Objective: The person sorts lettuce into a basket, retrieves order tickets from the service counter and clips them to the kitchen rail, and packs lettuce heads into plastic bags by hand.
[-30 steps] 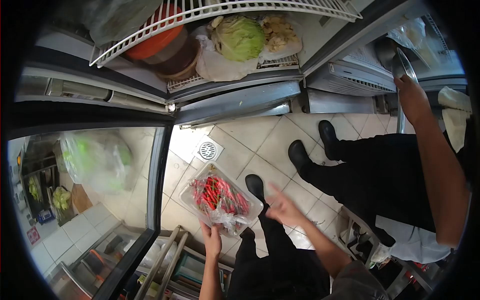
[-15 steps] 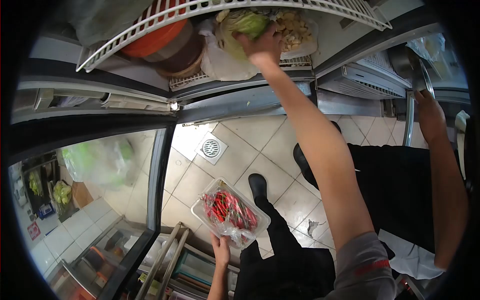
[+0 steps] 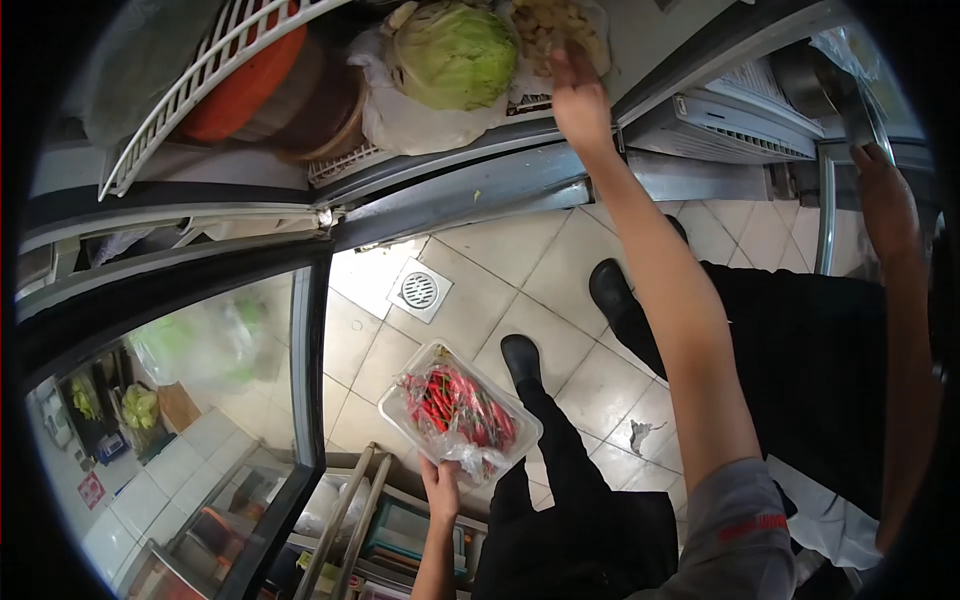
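holding a clear plastic tray (image 3: 400, 412) by its near edge, the person's left hand (image 3: 440, 488) is closed on the rim, fingers beneath and at the side. red chillies (image 3: 438, 400) lie in the tray, just beyond that hand, with crumpled clear plastic (image 3: 465, 452) over part of them. the right hand (image 3: 582, 105) is stretched up to the fridge shelf, its fingers fairly straight and close together over the front of a pack of pale pieces (image 3: 592, 28); whether it grips the pack, one cannot tell. a cut green cabbage (image 3: 455, 58) sits just left of the pack on a white plastic bag (image 3: 400, 120), and farther left stands a tub with an orange rim (image 3: 245, 85). the tray is above the tiled floor (image 3: 490, 250), near a square drain (image 3: 420, 290). at the far right, a co-worker's hand (image 3: 888, 195) is near a metal pan (image 3: 808, 82).
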A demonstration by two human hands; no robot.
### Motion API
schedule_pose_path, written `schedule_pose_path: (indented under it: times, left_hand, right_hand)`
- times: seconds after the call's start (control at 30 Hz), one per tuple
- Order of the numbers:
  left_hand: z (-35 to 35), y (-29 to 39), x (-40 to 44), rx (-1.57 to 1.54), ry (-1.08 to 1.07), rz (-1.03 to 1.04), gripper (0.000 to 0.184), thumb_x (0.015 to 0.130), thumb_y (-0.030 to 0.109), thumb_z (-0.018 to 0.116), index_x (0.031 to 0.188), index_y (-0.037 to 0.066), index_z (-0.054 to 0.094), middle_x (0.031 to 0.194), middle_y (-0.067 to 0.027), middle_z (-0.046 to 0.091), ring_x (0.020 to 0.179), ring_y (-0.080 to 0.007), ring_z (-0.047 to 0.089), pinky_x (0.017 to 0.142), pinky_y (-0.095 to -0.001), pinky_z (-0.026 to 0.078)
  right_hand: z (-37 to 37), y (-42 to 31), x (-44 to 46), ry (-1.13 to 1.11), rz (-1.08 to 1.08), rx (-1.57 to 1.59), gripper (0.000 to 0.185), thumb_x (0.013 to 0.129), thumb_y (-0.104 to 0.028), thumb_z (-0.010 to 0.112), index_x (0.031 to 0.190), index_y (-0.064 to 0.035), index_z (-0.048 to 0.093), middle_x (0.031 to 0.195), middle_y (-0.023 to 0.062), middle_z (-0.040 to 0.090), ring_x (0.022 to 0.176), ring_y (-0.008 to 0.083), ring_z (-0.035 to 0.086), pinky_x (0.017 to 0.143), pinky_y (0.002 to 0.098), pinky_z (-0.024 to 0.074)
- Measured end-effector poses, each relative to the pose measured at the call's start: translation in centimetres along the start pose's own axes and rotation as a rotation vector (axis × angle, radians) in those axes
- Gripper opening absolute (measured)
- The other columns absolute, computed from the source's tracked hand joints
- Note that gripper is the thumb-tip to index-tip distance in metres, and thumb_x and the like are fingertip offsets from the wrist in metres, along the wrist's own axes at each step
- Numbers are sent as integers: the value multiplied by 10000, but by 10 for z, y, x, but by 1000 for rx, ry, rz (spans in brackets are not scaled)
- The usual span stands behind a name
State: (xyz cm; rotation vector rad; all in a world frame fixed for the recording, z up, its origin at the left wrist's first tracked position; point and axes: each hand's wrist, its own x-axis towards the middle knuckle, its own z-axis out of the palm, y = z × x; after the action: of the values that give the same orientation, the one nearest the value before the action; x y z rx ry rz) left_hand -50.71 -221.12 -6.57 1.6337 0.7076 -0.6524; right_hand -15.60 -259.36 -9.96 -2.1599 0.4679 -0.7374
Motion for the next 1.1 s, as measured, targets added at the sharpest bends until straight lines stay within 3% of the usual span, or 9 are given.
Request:
schedule_pose_path:
  times: [0.07,0.23,0.3,0.37,0.47,0.63,0.8,0.93,1.1]
  left_hand:
    - [5,9,1,81,21,32,471,770,70,420,1229,24,328,1004,-40,465,856,-127,433,765,-248,362]
    - [23,27,13,-75,-21,146,524,752,69,428,1255,7,295,1113,-91,441,981,-171,428,849,-280,344]
    - [33,48,22,-126,-66,213,538,740,64,443,1253,0,296,1151,-107,428,1025,-186,420,886,-291,329]
    - [42,80,33,-111,-106,241,527,742,64,448,1245,1,304,1151,-105,427,1025,-185,420,886,-291,331]
    - [55,111,43,-118,-174,366,509,746,61,455,1232,3,316,1129,-99,438,1006,-179,429,874,-293,340]
    - [42,115,20,-159,-181,287,507,749,57,452,1233,9,311,1084,-84,456,956,-163,456,843,-286,364]
    - [9,73,-5,-171,-72,172,493,757,44,452,1230,14,319,1076,-77,456,951,-158,458,843,-284,367]
    - [-24,17,-19,-178,-22,99,492,757,36,460,1231,14,325,1091,-80,456,978,-169,449,865,-289,356]
    - [-44,-8,-44,-149,86,20,471,760,35,434,1222,23,342,1040,-70,483,913,-149,468,800,-271,385]
  right_hand:
    - [-27,-16,-27,26,-58,87,436,861,-339,430,1111,14,490,1183,221,448,1076,363,418,926,375,323]
    - [-116,-30,-224,-854,880,690,483,882,-393,414,1261,-94,400,1134,61,517,1027,127,464,790,289,415]
    - [-142,-52,-288,-978,938,814,574,858,-353,494,1328,-114,266,1240,47,424,1066,136,424,790,288,415]
    - [-149,-83,-302,-935,1071,930,638,851,-330,513,1349,-111,179,1264,62,391,1114,154,383,835,291,396]
    - [-140,-101,-270,-543,753,724,636,860,-337,493,1349,-101,163,1255,85,396,1157,163,346,871,282,377]
    - [-82,-82,-127,-269,560,589,514,877,-371,445,1268,-52,344,1064,57,494,945,118,470,761,266,412]
    - [16,-51,1,-267,957,706,720,739,-598,511,1184,-42,402,1109,111,447,912,223,458,754,384,424]
    - [41,-83,21,1,1123,609,817,689,-550,595,1262,-80,250,1156,112,431,978,263,464,778,439,412]
    - [65,-80,23,297,1204,714,766,653,-489,670,1218,-110,316,1130,85,465,996,259,471,737,455,437]
